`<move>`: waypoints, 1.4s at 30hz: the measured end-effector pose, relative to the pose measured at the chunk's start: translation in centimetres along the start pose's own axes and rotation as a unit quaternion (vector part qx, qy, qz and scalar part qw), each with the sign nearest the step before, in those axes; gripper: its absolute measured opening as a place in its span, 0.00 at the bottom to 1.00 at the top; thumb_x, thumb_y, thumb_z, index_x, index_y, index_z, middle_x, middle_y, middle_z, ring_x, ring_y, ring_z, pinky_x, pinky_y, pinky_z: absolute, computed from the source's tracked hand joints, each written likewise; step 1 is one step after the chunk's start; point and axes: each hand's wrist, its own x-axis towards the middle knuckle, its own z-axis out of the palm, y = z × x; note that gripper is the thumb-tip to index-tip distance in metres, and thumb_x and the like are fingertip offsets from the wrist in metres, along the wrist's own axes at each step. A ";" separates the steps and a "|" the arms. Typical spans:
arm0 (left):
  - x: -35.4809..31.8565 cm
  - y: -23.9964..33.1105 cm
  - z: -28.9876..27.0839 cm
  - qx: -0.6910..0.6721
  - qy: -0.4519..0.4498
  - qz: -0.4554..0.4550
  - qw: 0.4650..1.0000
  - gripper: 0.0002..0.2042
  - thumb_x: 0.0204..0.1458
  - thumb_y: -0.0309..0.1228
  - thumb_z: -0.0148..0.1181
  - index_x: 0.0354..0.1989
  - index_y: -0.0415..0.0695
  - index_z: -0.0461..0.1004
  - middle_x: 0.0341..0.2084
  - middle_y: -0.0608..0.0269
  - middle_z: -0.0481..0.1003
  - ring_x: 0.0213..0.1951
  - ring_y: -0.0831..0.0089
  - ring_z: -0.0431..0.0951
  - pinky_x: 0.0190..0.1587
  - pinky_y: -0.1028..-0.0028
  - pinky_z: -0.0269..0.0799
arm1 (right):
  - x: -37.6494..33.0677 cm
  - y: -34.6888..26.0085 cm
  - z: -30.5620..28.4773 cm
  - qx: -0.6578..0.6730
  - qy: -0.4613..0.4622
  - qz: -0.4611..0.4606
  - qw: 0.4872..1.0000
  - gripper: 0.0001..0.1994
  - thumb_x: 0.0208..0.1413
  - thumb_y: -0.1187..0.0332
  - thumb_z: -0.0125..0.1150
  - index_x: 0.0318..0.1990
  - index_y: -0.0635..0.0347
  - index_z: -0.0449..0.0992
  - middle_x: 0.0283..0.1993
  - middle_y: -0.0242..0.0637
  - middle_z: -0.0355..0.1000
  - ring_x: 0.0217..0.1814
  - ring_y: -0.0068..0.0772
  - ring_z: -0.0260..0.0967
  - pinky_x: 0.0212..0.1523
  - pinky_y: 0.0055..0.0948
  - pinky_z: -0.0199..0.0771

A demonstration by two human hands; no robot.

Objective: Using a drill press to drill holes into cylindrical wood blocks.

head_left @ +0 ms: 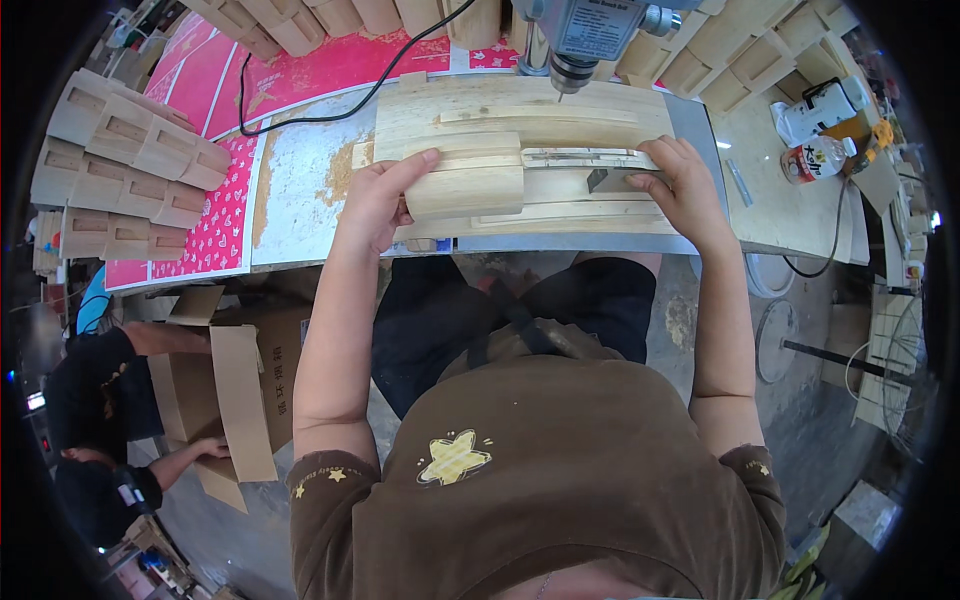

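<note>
My left hand (385, 195) grips the left end of a pale wooden block (470, 180) with a rounded face, thumb on top and fingers curled under. The block lies on a wooden fixture board (560, 105) with raised strips. To the block's right, a narrow shiny metal strip (590, 158) runs along the fixture toward my right hand (690, 190). That hand closes on the strip's right end, with its thumb beside a small dark angled plate (599, 180). Above the board hangs the bench drill's chuck (573, 72) with a thin bit, apart from the block.
Stacked wooden blocks with recesses (140, 130) stand at left, others along the back. A black cable (350, 112) crosses the bench (300, 190). A plastic bottle (815, 160) and a pen-like tool (738, 182) lie right. At lower left another person reaches into a cardboard box (245, 400).
</note>
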 end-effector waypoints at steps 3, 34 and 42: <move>0.3 0.3 0.4 0.054 -0.022 0.002 0.998 0.20 0.43 0.43 0.66 0.26 0.35 0.73 0.16 0.66 0.71 0.15 0.84 0.66 0.18 0.83 0.60 | 0.2 0.0 -0.2 0.008 -0.004 0.008 1.000 0.12 0.44 0.70 0.63 0.36 0.61 0.71 0.33 0.39 0.68 0.39 0.45 0.63 0.41 0.36 0.64; 4.7 -5.9 4.6 0.416 0.116 0.406 0.806 0.31 0.29 0.39 0.72 0.49 0.51 0.73 0.28 0.68 0.68 0.39 0.67 0.65 0.47 0.65 0.51 | 6.3 1.0 -1.8 0.219 0.383 -0.077 0.894 0.16 0.50 0.74 0.62 0.47 0.62 0.69 0.42 0.36 0.70 0.45 0.26 0.67 0.46 0.23 0.67; 4.8 -5.6 5.4 0.410 0.104 0.415 0.805 0.31 0.31 0.39 0.71 0.51 0.50 0.71 0.26 0.69 0.67 0.37 0.67 0.65 0.46 0.65 0.51 | 14.9 -3.8 -11.8 0.071 0.280 -0.046 0.956 0.14 0.57 0.64 0.47 0.40 0.67 0.74 0.29 0.38 0.72 0.32 0.26 0.67 0.34 0.24 0.65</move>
